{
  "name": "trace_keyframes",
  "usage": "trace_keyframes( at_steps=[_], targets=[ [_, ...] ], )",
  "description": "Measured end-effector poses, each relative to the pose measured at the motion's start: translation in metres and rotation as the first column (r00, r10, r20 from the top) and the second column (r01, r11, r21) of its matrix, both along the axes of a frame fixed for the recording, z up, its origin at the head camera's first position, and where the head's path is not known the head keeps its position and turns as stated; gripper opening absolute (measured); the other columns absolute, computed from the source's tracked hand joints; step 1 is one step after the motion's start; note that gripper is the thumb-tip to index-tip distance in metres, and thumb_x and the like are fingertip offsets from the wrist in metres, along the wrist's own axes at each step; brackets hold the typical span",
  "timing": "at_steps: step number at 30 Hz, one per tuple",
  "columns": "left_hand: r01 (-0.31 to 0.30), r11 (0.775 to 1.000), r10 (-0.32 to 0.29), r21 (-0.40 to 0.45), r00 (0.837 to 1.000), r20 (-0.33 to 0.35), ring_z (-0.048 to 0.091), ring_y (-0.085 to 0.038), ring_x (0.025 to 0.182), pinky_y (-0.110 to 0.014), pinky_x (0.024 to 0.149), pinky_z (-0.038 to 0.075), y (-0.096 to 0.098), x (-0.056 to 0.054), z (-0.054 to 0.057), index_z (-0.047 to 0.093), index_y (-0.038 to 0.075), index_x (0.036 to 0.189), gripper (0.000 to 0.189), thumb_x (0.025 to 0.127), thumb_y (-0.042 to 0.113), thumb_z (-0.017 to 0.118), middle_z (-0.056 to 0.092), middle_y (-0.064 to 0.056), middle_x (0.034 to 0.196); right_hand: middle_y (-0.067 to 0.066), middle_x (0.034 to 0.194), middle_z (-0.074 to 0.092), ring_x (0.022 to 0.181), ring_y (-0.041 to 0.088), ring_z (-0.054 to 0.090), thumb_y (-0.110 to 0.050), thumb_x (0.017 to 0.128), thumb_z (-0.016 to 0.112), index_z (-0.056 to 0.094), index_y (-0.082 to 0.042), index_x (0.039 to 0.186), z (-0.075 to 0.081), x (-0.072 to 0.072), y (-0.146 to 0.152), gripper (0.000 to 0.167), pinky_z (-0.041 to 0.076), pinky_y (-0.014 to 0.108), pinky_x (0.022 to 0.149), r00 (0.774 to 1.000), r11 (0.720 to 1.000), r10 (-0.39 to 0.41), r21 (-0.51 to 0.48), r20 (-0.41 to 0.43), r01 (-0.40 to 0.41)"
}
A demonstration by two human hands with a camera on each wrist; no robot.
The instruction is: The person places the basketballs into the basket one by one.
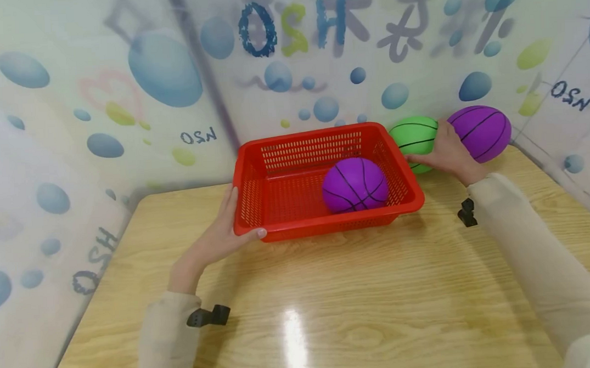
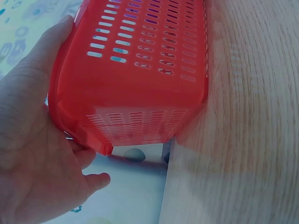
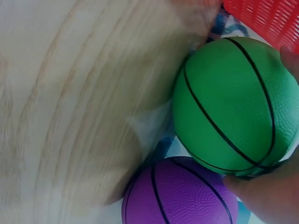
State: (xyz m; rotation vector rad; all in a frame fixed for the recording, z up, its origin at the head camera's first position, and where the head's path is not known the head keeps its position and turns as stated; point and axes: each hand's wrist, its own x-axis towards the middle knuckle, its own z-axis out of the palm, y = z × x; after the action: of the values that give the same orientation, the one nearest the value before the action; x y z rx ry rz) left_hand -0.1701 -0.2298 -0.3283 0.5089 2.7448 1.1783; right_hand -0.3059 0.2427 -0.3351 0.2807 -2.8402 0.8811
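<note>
A red plastic basket (image 1: 297, 230) with slotted walls stands on the wooden table, near the back wall. My left hand (image 1: 217, 239) grips its front left corner, thumb over the near rim and fingers along the left side. Inside the basket, toward the right, lies a purple ball (image 1: 355, 184) with black basketball lines. My right hand (image 1: 450, 151) holds a green ball (image 3: 229, 102) of the same style between thumb and fingers, just right of the basket. Touching or nearly touching the green ball is a second purple ball (image 1: 485, 133), in the back right corner.
The table (image 1: 359, 296) has wood grain and meets a wall sheet (image 1: 271, 102) printed with blue bubbles and letters behind. Similar sheets enclose the left and right sides. A black wrist device (image 1: 209, 316) sits at each sleeve.
</note>
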Motion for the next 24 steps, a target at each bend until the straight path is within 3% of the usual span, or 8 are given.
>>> trace_keyframes(
  at_steps=[6,14,24],
  targets=[
    [-0.007,1.000,0.007,-0.003,1.000,-0.014,0.008,-0.025,0.137,-0.051,0.096,0.039,-0.004,-0.006,-0.008,-0.009,0.025,0.149,0.109,0.078,0.043,0.071,-0.012,0.004,0.153,0.037,0.124,0.024,0.108,0.049,0.031,-0.035,0.076,0.072,0.008,0.017,0.134,-0.003,0.000,-0.003,0.100,0.033,0.062,0.089,0.999,0.998,-0.046,0.043,-0.016,0.047],
    [-0.016,1.000,0.016,0.001,1.000,-0.002,0.008,-0.026,0.136,-0.050,0.094,0.042,-0.005,-0.004,-0.008,-0.008,0.023,0.150,0.109,0.078,0.043,0.072,-0.011,0.003,0.154,0.034,0.113,0.041,0.101,0.047,0.041,-0.044,0.072,0.076,0.031,0.016,0.127,-0.007,0.001,0.000,0.093,0.037,0.061,0.082,0.992,0.997,-0.072,-0.001,-0.100,0.072],
    [-0.009,1.000,0.009,0.005,1.000,0.013,0.006,-0.027,0.137,-0.051,0.096,0.039,-0.005,-0.005,-0.006,-0.010,0.022,0.149,0.110,0.079,0.041,0.072,-0.014,0.003,0.153,0.032,0.117,0.045,0.106,0.047,0.042,-0.042,0.069,0.079,0.032,0.011,0.132,0.016,0.010,0.007,0.095,0.034,0.060,0.086,0.976,0.996,-0.091,-0.040,-0.197,0.085]
  ],
)
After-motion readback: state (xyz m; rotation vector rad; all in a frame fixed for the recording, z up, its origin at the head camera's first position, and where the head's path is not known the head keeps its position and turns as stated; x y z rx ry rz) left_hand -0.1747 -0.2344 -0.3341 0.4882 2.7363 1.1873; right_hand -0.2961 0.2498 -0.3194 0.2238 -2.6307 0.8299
